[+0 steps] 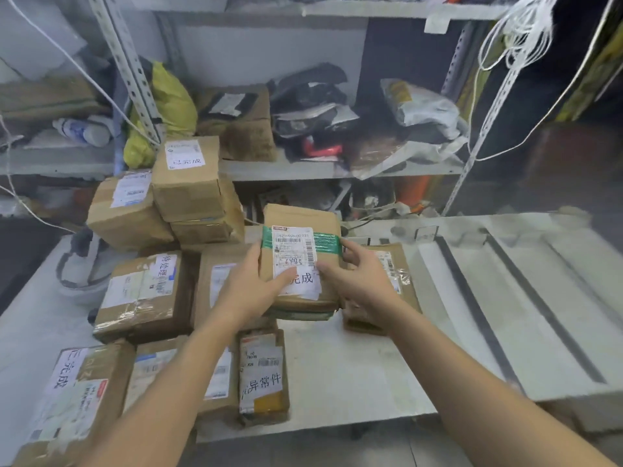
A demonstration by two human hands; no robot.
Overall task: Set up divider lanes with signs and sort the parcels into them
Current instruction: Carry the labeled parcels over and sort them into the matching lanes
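Fingers [286, 277] of the left hand [256, 291] and the right hand [359, 284] grasp a parcel [300, 215] from either side over the bench [337, 365], thumbs on its label [293, 247]. The left thumb hides the start of the slip; only "完成" reads. Most left fingers are out of sight behind the parcel. Whether it rests on what lies beneath, I cannot tell. A second parcel [394, 264] is half covered by the right hand. Dark dividers [471, 299] stripe the bench at right. The pile [145, 291] at left is cut off.
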